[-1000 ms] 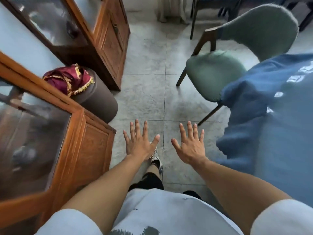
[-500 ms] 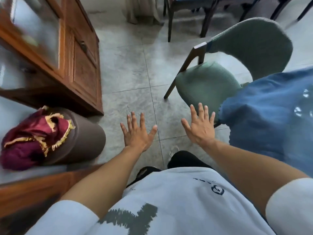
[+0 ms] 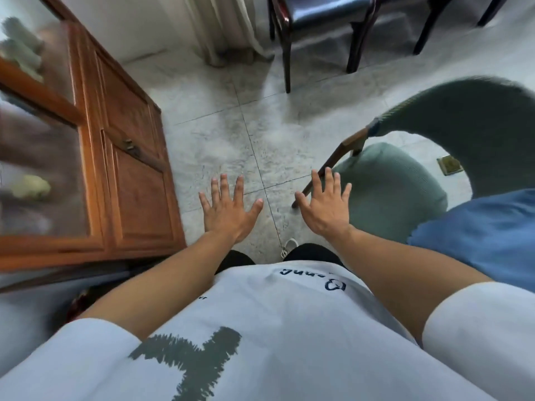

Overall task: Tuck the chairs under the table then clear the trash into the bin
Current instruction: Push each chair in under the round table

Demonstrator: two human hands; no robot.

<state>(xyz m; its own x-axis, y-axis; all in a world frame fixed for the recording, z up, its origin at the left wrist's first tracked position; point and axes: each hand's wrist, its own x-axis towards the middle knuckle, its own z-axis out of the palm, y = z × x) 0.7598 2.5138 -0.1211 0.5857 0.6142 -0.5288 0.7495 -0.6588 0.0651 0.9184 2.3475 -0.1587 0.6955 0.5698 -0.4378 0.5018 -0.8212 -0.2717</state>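
A green padded chair point(image 3: 396, 186) with a curved back and wooden legs stands at the right, its seat partly under the table's blue cloth point(image 3: 480, 230). My right hand point(image 3: 325, 209) is held out flat with fingers spread, just left of the seat's front edge and not touching it. My left hand point(image 3: 227, 211) is likewise spread and empty above the tiled floor. No trash or bin is in view.
A wooden cabinet point(image 3: 127, 175) with glass doors lines the left side. A dark chair point(image 3: 324, 21) stands at the back near a curtain point(image 3: 225, 27). Grey floor tiles lie open between the cabinet and the green chair.
The view has swung forward and right: the maroon cloth and brown stool have dropped out at the lower left, and the green chair is closer to my right hand. Both hands stay spread.
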